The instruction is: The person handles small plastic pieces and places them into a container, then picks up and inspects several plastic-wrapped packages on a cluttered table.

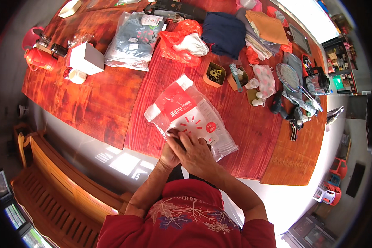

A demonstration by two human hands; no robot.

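A clear plastic bag (213, 118) with red and white print lies slantwise on the red wooden table in front of me. Clear ridged shapes like stacked plastic cups (224, 142) show through its right side. At the bag's near edge my two hands meet. My left hand (168, 155) is closed on the film, its fingers partly covered. Across it reaches my right hand (194, 153), with bent fingers gripping the same edge. What the fingertips pinch is partly hidden.
Packed clothing (132, 39), a red plastic bag (180, 41) and folded dark cloth (223, 35) lie along the far side. A white box (87, 58) and orange-red kettle (41, 59) stand left. Right are small tubs (214, 74), a brush (236, 76) and a wire strainer (288, 77).
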